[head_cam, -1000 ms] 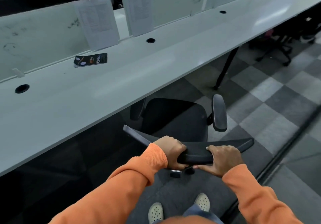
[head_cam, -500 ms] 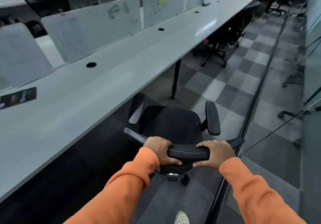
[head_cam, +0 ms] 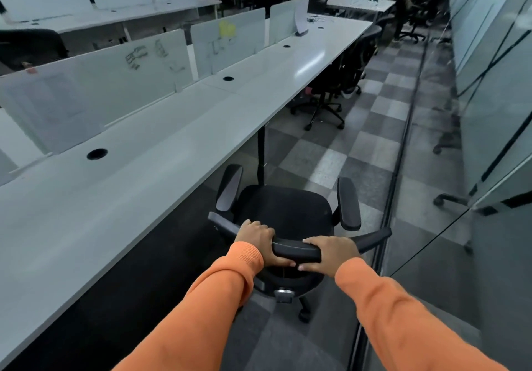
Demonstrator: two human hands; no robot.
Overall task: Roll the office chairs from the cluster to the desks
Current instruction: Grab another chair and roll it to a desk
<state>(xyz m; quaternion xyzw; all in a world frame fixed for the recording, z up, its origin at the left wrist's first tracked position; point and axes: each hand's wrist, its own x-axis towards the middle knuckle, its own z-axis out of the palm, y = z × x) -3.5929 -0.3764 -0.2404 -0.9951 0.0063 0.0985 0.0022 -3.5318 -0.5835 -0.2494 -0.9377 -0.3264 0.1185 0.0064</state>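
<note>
A black office chair (head_cam: pixel 283 212) with two armrests stands in the aisle just right of the long white desk (head_cam: pixel 138 175), its seat facing away from me. My left hand (head_cam: pixel 254 236) grips the top rail of the chair's backrest left of centre. My right hand (head_cam: pixel 331 251) grips the same rail right of centre. Orange sleeves cover both arms. The chair's base and one castor show below the seat.
Frosted divider panels (head_cam: pixel 95 88) line the desk's far side. A desk leg (head_cam: pixel 261 154) stands just ahead of the chair. More black chairs (head_cam: pixel 334 88) sit at the desk farther on. A glass wall (head_cam: pixel 489 111) borders the checkered aisle on the right. People stand far off.
The chair has come out from under the desk and turned to point along the aisle. My view has swung right and up along the desk. Both hands keep their grip on the backrest.
</note>
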